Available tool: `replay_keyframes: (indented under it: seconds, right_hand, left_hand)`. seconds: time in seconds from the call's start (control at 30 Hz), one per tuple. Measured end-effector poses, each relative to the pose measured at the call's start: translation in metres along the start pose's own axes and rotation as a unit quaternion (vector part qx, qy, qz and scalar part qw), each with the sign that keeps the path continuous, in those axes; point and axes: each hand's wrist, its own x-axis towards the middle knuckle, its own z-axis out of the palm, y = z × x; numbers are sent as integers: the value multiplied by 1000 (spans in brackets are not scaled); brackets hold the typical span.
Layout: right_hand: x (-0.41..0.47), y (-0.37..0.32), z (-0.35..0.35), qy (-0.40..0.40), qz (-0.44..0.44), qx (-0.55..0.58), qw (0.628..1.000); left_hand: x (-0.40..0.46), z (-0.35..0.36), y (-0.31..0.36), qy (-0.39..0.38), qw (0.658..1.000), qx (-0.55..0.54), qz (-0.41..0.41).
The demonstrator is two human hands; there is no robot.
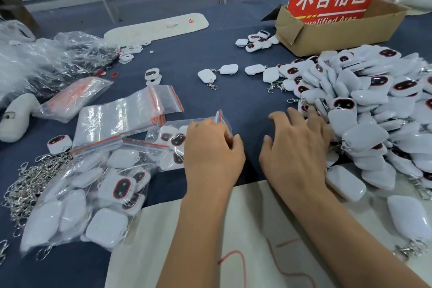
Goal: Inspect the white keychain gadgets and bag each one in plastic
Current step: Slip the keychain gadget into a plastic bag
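A big heap of white keychain gadgets [374, 110] with dark oval screens and metal clasps covers the right side of the blue table. My right hand [297, 149] lies flat with fingers spread, its fingertips at the heap's left edge, holding nothing. My left hand [210, 152] pinches a clear zip bag [173, 140] with a red seal strip that has several gadgets inside. A larger clear bag [93, 196] packed with gadgets lies at the lower left. Empty zip bags [126, 112] are stacked above it.
A cardboard box [339, 30] with a red sign stands at the back right, a few gadgets [254, 42] beside it. Loose metal clasps [28, 182] pile up at the left edge. Crumpled plastic [46, 61] fills the far left. A white cloth [233, 241] lies under my forearms.
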Motion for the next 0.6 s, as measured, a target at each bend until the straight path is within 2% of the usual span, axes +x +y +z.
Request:
replay_keyframes:
  seconds: [0.13,0.23,0.3,0.37,0.4,0.5,0.53,0.6]
  right_hand:
    - [1,-5,3,-57,-40,-4,998]
    - [-1,-5,5,-61,-89,125,986]
    - [-1,-3,4,-29,-69,191,979]
    - [-1,0,4,16,-26,130,991]
    - [-1,0,3,14,-8,91,996]
    - [-1,-5,3,-47,-15,5,999]
    - [-1,-6,5,-49,-33,9,998]
    - [-1,-5,4,-38,-64,113,991]
  left_hand:
    - [0,1,-1,6,1000,3,8]
    - [0,2,-2,18,1000,-14,7]
    - [0,3,-3,23,999,-24,3]
    - [-1,3,-3,25,999,-28,2]
    - [-1,3,-4,26,999,-30,3]
    - [-1,3,-4,26,999,-36,6]
    - [-1,3,-4,27,999,-36,7]
    - [0,3,-4,28,999,-37,9]
